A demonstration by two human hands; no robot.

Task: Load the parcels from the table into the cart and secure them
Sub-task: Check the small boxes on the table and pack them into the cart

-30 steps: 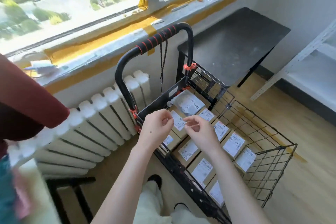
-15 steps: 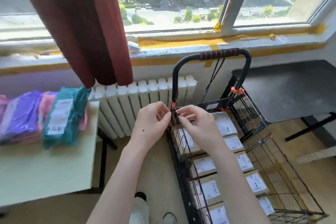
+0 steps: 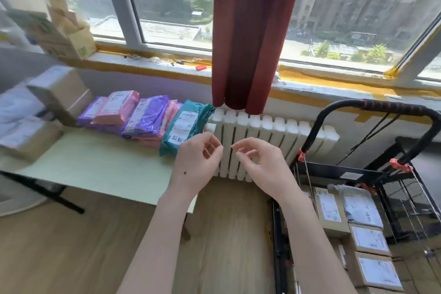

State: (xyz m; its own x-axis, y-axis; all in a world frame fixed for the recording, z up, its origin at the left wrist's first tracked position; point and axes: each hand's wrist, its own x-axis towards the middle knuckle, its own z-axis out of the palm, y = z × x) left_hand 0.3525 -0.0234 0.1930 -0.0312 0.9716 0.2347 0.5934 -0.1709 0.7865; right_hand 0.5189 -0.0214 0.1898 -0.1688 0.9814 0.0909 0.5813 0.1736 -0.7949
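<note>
A pale green table (image 3: 95, 169) at the left carries a row of soft parcels: a teal one (image 3: 185, 126) nearest me, then purple (image 3: 148, 116) and pink (image 3: 118, 107) ones, with cardboard boxes (image 3: 59, 92) further left. The black wire cart (image 3: 358, 172) stands at the right, holding several brown boxes (image 3: 328, 210) with white labels. My left hand (image 3: 198, 162) and my right hand (image 3: 262, 164) hover side by side in front of the radiator, between table and cart. Their fingers are loosely curled and hold nothing.
A white radiator (image 3: 262, 141) runs under the window sill behind my hands. A dark red curtain (image 3: 250, 31) hangs down to its top. Boxes (image 3: 69, 38) are stacked on the sill at the far left. Wooden floor (image 3: 71, 246) lies below.
My view has swung left from the cart to the table of parcels. Both hands have left the cart's wire edge and now hover free before the radiator.
</note>
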